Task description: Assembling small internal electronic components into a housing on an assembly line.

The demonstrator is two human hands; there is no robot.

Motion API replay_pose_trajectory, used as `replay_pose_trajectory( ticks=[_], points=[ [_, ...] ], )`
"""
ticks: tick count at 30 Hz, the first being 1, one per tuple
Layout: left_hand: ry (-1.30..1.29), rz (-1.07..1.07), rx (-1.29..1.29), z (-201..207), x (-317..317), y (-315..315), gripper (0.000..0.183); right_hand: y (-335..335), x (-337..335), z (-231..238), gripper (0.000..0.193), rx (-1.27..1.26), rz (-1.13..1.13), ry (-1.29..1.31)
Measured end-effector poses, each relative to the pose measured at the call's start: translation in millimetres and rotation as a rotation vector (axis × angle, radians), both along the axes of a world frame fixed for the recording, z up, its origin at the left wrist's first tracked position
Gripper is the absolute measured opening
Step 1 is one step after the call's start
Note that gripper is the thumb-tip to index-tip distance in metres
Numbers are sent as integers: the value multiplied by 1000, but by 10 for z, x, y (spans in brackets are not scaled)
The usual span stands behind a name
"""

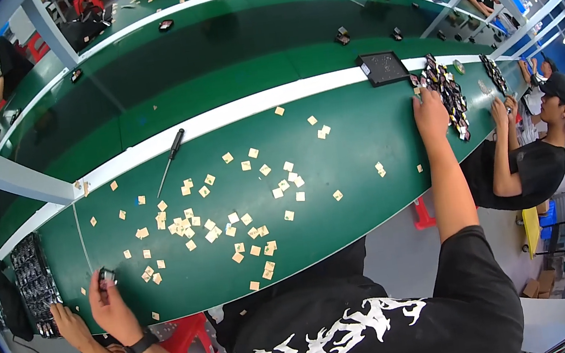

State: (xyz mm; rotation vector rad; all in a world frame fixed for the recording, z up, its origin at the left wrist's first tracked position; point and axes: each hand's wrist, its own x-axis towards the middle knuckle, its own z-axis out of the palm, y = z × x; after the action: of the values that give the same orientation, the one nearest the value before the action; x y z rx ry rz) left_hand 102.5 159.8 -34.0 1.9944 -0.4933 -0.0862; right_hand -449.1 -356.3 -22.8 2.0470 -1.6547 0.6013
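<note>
left hand (113, 309) pinched small black-silver rectangular part (107, 274), near left | right hand (431, 116) by dark glossy parts heap (452, 98), far right, hold unclear | light single-piece grip seemed best

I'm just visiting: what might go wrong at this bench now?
The right hand is at the edge of the pile of small dark parts, so a nudge might scatter some. The left hand holds a dark part near a co-worker's hand; they could bump. Some cream squares lie close to the table's front edge and might get brushed off.
</note>
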Motion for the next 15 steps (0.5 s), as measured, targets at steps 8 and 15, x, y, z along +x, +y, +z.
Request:
replay_pose_trajectory(
  ticks=[8, 15],
  points=[
    [-23, 172, 154, -127, 527, 653, 34, -476, -49, -62, 17, 184, -99, 303],
    [-298, -36, 221, 915, -313, -43, 54, -721, -135, -83, 22, 207, -31, 347]
  ],
)
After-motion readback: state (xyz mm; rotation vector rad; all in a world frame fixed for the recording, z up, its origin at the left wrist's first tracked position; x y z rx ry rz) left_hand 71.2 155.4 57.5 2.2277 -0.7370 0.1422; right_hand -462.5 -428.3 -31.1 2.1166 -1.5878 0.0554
